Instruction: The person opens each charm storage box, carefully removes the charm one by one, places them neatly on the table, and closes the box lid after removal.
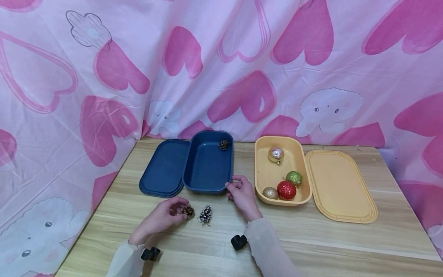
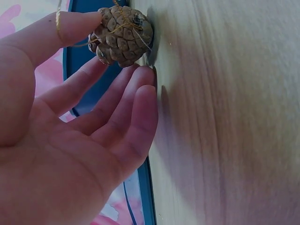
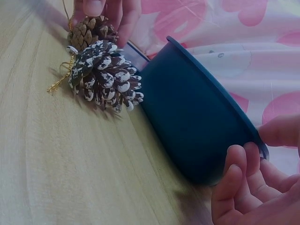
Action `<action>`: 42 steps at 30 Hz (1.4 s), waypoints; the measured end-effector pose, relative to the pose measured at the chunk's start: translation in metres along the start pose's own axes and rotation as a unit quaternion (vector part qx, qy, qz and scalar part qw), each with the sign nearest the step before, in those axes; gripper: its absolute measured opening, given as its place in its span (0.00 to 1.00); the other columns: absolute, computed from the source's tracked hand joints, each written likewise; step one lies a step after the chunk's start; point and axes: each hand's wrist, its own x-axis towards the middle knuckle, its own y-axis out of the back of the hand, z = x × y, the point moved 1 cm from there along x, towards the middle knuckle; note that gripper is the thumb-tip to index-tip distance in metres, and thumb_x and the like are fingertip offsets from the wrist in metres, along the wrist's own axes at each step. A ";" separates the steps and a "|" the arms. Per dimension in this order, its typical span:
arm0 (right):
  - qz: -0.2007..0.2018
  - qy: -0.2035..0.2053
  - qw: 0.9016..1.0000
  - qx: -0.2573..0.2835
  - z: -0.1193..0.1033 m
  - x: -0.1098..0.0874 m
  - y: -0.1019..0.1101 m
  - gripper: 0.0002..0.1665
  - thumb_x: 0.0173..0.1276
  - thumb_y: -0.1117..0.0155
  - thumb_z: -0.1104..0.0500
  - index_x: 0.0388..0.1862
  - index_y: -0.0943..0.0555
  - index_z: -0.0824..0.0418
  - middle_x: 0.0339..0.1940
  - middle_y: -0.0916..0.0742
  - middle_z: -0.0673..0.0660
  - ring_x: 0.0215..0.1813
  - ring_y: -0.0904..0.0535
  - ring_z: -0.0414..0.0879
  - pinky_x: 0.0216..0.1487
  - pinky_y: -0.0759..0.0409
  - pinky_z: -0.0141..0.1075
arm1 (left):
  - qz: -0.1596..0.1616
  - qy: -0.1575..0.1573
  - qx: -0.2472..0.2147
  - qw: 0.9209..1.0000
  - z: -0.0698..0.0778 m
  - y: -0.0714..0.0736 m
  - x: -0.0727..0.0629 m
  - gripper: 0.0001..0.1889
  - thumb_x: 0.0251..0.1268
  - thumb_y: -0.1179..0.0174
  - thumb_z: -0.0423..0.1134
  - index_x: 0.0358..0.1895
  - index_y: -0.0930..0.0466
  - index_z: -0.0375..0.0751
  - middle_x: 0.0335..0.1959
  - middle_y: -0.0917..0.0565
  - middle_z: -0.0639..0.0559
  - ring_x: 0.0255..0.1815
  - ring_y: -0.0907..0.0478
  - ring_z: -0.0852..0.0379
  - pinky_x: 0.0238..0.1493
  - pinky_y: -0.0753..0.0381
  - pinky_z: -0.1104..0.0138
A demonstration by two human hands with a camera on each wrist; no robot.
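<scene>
A brown pine cone point(image 2: 121, 37) with a gold cord sits between the thumb and index finger of my left hand point(image 1: 162, 216), which pinches it low over the table. Just right of it, a white-tipped pine cone point(image 1: 205, 215) lies on the wood, its gold string showing in the right wrist view. My right hand point(image 1: 243, 195) grips the rim of the dark blue box point(image 1: 207, 186) at its near right corner, thumb and fingers on either side. Inside that box, a small dark pine cone point(image 1: 223, 144) rests in the far right corner.
The blue lid point(image 1: 162, 169) lies left of the blue box. To the right stands a yellow box point(image 1: 257, 169) holding several baubles, among them a red one point(image 1: 286, 190) and a green one point(image 1: 294, 177). Beyond it lies a yellow lid point(image 1: 342, 186). A pink heart-patterned curtain point(image 1: 238, 96) hangs behind.
</scene>
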 end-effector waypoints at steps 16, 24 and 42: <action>0.007 0.000 1.000 0.002 0.033 0.022 -0.002 0.24 0.67 0.39 0.63 0.60 0.30 0.70 0.38 0.16 0.69 0.27 0.20 0.45 0.32 0.20 0.35 | 0.083 0.039 0.048 0.995 -0.001 0.006 0.004 0.13 0.63 0.36 0.37 0.47 0.19 0.35 0.38 0.15 0.50 0.37 0.20 0.61 0.41 0.20 0.71; 0.024 0.010 0.999 -0.020 0.031 0.020 -0.004 0.21 0.66 0.39 0.64 0.57 0.29 0.69 0.38 0.15 0.68 0.28 0.19 0.48 0.33 0.19 0.37 | 0.201 0.063 0.056 0.976 0.011 0.014 0.023 0.13 0.63 0.38 0.34 0.50 0.20 0.33 0.40 0.15 0.44 0.37 0.19 0.57 0.39 0.20 0.72; 0.058 0.026 0.986 -0.155 0.020 0.015 -0.003 0.22 0.65 0.37 0.59 0.56 0.27 0.66 0.39 0.15 0.60 0.38 0.17 0.54 0.41 0.20 0.38 | 0.194 0.094 0.049 0.975 0.013 0.018 0.066 0.22 0.68 0.44 0.36 0.64 0.29 0.35 0.51 0.18 0.37 0.50 0.19 0.44 0.53 0.21 0.51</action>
